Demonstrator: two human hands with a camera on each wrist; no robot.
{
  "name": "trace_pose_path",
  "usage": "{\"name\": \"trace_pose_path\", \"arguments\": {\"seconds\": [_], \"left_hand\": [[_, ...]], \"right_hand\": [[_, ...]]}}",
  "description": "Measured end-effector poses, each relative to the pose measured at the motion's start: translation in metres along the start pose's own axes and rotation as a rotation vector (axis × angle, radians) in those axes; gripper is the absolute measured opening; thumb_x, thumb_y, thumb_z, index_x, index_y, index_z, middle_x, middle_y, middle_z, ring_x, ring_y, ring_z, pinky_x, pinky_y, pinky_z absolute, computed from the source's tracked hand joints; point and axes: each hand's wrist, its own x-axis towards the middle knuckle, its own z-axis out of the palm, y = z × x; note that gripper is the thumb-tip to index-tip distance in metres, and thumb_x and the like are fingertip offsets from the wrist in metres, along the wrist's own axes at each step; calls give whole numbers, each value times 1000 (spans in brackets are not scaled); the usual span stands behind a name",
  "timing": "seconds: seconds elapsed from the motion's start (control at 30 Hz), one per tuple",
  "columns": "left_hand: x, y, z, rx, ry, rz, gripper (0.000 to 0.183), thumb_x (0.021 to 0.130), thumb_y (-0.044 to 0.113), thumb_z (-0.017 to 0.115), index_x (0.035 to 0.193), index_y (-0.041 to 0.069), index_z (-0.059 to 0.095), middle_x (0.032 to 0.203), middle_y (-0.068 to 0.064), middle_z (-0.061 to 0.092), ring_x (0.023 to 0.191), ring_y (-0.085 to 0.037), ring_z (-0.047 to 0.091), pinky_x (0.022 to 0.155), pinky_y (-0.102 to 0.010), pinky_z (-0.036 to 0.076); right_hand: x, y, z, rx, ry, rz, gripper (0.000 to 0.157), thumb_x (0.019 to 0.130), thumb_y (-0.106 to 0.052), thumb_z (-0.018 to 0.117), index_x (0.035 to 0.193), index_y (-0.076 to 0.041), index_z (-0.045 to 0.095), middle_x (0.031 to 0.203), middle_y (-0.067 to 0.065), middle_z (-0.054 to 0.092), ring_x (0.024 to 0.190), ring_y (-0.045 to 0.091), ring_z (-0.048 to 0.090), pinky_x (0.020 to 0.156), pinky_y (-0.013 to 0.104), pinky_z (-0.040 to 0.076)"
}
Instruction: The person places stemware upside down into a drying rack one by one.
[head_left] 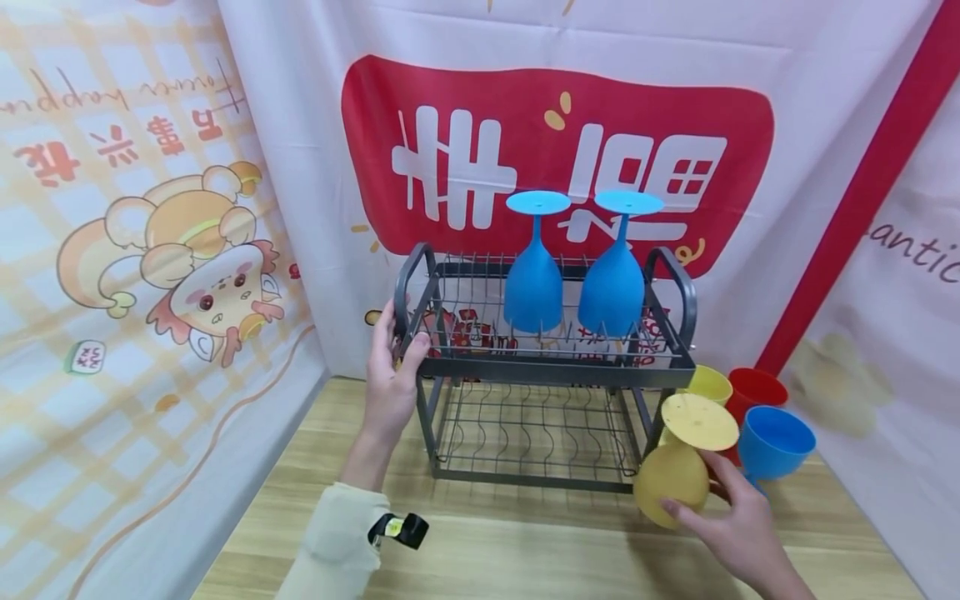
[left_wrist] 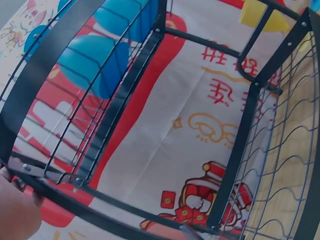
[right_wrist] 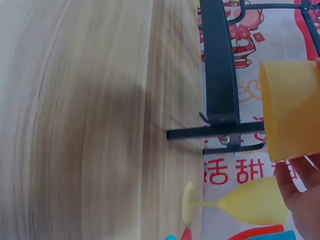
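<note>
A dark two-tier dish rack (head_left: 555, 371) stands on the table. My left hand (head_left: 393, 375) grips its upper left end, near the side handle; part of that hand (left_wrist: 20, 210) shows in the left wrist view. Two blue goblets (head_left: 534, 283) stand upside down on the upper tier, feet upward. In my right hand (head_left: 738, 517) is a yellow goblet (head_left: 672, 483), held by its bowl with the foot up, just off the rack's lower right corner. The right wrist view shows fingers (right_wrist: 305, 185) around the yellow bowl (right_wrist: 292, 107).
Right of the rack stand a second yellow goblet (head_left: 710, 383), a red goblet (head_left: 753, 390) and a blue goblet (head_left: 776, 442), mouths up. The lower tier (head_left: 536, 433) has wavy wires. A printed cloth (head_left: 300, 167) hangs behind and at the sides. Wooden table (head_left: 510, 550) lies in front.
</note>
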Motion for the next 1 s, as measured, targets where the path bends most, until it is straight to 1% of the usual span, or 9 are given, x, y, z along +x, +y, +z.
{"name": "trace_pose_path", "arguments": {"seconds": [0.07,0.13,0.2,0.3,0.37,0.53,0.63,0.8,1.0], "left_hand": [[-1,-1,2,-14,12,19,67,108,21,58,167,28,29,167,5,42,143,-23,51,122,-52,41],[-1,-1,3,-29,21,37,66,108,18,57,167,27,29,166,9,43,143,-20,52,121,-49,43],[-1,-1,4,-40,32,48,65,108,16,57,166,28,31,165,15,44,143,-16,52,121,-46,44],[-2,-1,5,-44,42,56,65,107,16,58,166,29,32,164,18,46,145,-16,51,121,-46,44],[-2,-1,6,-37,46,61,64,107,17,58,166,28,33,164,17,46,147,-19,49,121,-49,43],[-2,-2,8,-17,56,88,65,108,17,58,167,24,31,167,9,44,155,-24,39,127,-57,32],[-1,-2,9,-17,63,106,65,107,16,57,167,22,31,167,6,44,157,-27,36,128,-60,28],[-2,-1,9,-24,55,117,65,107,16,58,166,23,32,166,7,46,155,-31,39,126,-58,31],[-2,-2,10,-32,56,97,64,107,18,58,166,23,32,165,8,45,154,-33,40,125,-57,33]], "right_hand": [[2,2,-4,-3,3,13,98,88,-44,87,161,-3,36,154,26,50,130,47,56,101,57,59],[5,3,-7,-11,27,8,99,87,-43,87,161,-2,35,155,26,49,130,48,56,100,47,62],[9,2,-10,-19,60,0,98,87,-42,88,161,-2,36,154,27,50,129,48,57,92,26,61],[14,1,-14,-22,107,-12,96,88,-41,88,161,-2,38,151,29,53,124,48,59,78,4,45],[16,-1,-18,-23,132,-20,95,88,-39,88,160,-1,39,149,30,54,121,49,60,75,2,40],[22,-5,-27,-46,181,-64,90,85,-32,91,155,-1,43,142,30,58,116,47,62,72,1,40],[25,-4,-32,-49,176,-74,89,85,-30,91,153,0,42,141,31,57,116,47,61,72,0,40],[24,2,-40,-38,175,-19,91,90,-35,86,156,3,37,146,34,52,120,52,57,70,-1,37],[25,1,-56,-20,248,-39,88,90,-33,86,155,4,40,143,36,54,113,52,61,67,-4,38]]}}
